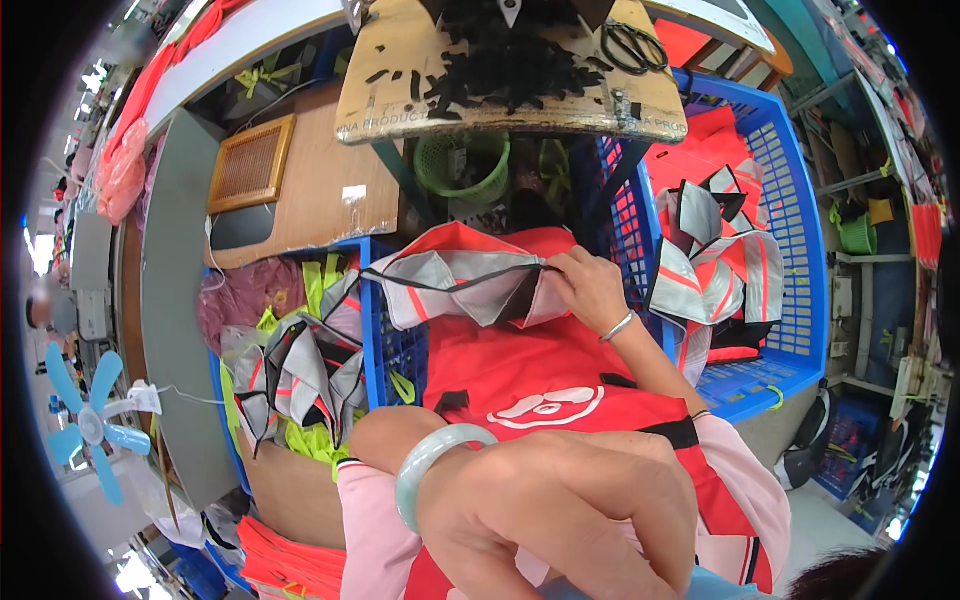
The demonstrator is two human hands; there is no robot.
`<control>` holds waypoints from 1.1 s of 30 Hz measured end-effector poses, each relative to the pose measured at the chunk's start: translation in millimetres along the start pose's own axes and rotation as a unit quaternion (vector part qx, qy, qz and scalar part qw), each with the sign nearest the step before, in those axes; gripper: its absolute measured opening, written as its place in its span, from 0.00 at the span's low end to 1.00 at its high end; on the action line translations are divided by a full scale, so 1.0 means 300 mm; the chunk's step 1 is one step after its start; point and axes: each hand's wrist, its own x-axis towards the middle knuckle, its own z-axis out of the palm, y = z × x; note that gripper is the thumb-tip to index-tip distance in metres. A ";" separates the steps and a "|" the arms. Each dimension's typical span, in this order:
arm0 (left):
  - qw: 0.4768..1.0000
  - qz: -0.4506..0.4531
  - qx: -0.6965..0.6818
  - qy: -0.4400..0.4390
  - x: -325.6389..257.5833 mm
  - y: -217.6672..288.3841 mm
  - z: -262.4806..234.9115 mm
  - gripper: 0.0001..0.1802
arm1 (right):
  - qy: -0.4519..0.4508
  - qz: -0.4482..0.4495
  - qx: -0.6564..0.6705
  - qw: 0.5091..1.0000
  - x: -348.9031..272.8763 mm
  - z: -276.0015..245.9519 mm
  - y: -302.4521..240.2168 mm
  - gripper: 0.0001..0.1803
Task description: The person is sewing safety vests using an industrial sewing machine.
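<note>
Within right grip (592, 290), one cloth (450, 283)

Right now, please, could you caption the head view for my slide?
Right hand holds black-edged grey-and-red fabric above a red apron; left hand in the foreground.

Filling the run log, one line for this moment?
left hand: near camera, contents unclear | right hand: gripping grey fabric piece at edge | right side: blue basket
</note>
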 end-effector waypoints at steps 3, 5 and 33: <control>0.997 0.068 0.043 -0.007 -0.029 0.006 -0.020 0.26 | -0.016 -0.007 0.008 1.000 0.005 -0.012 -0.013 0.08; 0.997 -0.031 0.075 0.007 -0.122 0.080 -0.081 0.23 | 0.002 -0.009 0.036 0.999 0.004 -0.023 -0.025 0.08; 0.097 -0.440 0.619 0.643 -1.656 0.949 -0.379 0.32 | 0.061 -0.022 0.081 0.995 -0.080 -0.697 -0.080 0.03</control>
